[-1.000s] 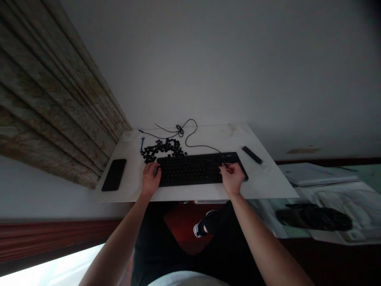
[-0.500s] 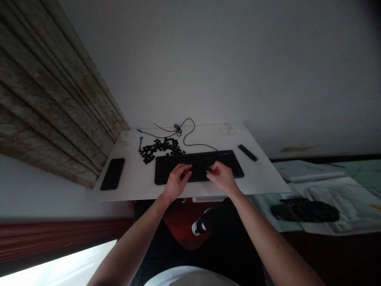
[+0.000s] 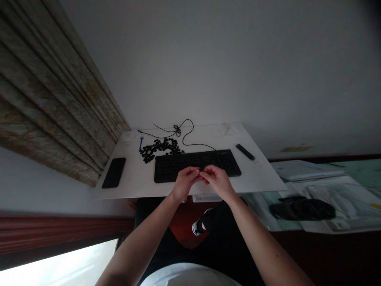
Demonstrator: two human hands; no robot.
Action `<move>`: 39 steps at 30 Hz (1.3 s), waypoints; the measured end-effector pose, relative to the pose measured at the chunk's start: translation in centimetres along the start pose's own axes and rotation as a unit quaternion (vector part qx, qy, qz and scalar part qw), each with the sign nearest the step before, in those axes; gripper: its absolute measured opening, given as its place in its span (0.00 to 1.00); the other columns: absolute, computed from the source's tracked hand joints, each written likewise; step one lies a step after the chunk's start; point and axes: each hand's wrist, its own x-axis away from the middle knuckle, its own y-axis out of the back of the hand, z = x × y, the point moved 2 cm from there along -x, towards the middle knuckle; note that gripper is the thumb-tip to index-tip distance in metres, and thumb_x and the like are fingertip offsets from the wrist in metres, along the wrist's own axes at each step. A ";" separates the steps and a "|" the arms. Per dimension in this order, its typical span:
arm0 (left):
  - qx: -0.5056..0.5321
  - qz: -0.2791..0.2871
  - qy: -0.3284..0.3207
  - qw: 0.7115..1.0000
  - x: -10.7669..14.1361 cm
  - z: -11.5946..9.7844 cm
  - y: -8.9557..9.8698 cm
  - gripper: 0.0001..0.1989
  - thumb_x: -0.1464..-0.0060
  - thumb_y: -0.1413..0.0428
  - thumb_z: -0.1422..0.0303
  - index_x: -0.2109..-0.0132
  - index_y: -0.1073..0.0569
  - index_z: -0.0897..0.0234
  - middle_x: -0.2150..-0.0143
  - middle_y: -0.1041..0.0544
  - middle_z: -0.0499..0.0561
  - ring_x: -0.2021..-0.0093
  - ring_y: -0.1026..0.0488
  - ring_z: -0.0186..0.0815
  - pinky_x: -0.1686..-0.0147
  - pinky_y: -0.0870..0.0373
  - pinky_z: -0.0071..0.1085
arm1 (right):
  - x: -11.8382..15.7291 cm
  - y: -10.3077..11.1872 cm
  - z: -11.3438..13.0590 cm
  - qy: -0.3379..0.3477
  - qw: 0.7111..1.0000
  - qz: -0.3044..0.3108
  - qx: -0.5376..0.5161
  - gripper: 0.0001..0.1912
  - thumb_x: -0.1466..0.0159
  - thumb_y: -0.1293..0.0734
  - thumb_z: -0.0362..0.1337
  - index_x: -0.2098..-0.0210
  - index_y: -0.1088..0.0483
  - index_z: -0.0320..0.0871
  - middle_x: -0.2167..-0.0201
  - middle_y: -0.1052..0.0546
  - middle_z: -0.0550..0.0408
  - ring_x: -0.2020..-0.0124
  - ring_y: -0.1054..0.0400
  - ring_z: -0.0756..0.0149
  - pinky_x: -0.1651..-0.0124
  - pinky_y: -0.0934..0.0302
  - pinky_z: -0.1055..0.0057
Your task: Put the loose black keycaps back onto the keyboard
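A black keyboard (image 3: 169, 165) lies on the white table (image 3: 133, 178), its keys partly hidden behind my hands. Over its front edge, my left hand (image 3: 187, 180) and my right hand (image 3: 216, 177) meet at the fingertips. Both are closed in a pinch, and whatever is between the fingers is too small to make out. Behind the keyboard's left end spreads a pile of loose black keycaps (image 3: 162, 146). A small blue tool (image 3: 141, 143) lies left of the pile.
A black phone (image 3: 114, 172) is at the table's left. Behind the keyboard runs a tied black cable (image 3: 177, 130). To its right lies a dark elongated object (image 3: 245, 151). A curtain (image 3: 59, 87) hangs at the left; a black bag-like item (image 3: 303, 208) lies beyond the right edge.
My hands have come together from either side, so their fingertips now meet nearer the keyboard's front edge. The view has shifted slightly.
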 end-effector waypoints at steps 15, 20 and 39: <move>0.118 0.001 0.024 0.993 1.6 0.2 -1.1 0.14 0.51 0.32 0.62 0.62 0.23 0.67 0.61 0.21 0.52 0.57 0.24 0.34 0.47 0.31 0.34 | 1.4 -1.3 0.0 0.131 0.987 -0.084 0.031 0.12 0.38 0.31 0.46 0.62 0.25 0.44 0.62 0.25 0.51 0.63 0.28 0.63 0.63 0.32 0.68; 0.107 -0.001 0.031 0.994 1.5 0.4 -0.8 0.15 0.51 0.32 0.61 0.62 0.24 0.67 0.61 0.22 0.52 0.57 0.24 0.35 0.47 0.31 0.36 | 1.4 -1.1 -0.5 0.126 0.987 -0.092 0.043 0.13 0.40 0.29 0.48 0.64 0.26 0.45 0.63 0.24 0.50 0.65 0.28 0.63 0.66 0.33 0.69; -0.260 -0.004 -0.048 0.964 1.9 2.8 1.3 0.09 0.45 0.40 0.62 0.65 0.21 0.64 0.73 0.24 0.49 0.73 0.30 0.32 0.70 0.34 0.27 | 2.8 0.0 -4.7 0.020 0.996 -0.021 0.081 0.11 0.41 0.30 0.46 0.69 0.27 0.45 0.73 0.22 0.54 0.71 0.27 0.63 0.67 0.34 0.68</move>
